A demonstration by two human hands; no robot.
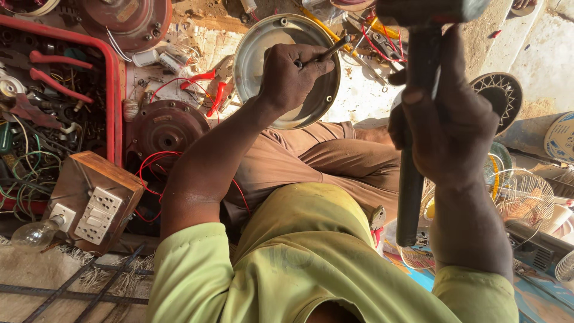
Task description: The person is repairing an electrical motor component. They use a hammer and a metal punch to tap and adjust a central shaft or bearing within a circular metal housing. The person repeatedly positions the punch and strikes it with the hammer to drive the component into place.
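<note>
Head view: hands closed, left (291,75) gripping a tool (327,52), probably a punch; right (445,122), hammer (414,137).

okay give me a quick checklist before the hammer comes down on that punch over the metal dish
1. Left hand gripping the thin metal tool: ok.
2. Tool tip seated on the round metal dish: cannot tell, hand hides it.
3. Right hand closed on the hammer handle: ok.
4. Hammer head lined up over the tool: cannot tell, head cut off by the frame.
5. Dish steady on the lap: cannot tell.
</note>
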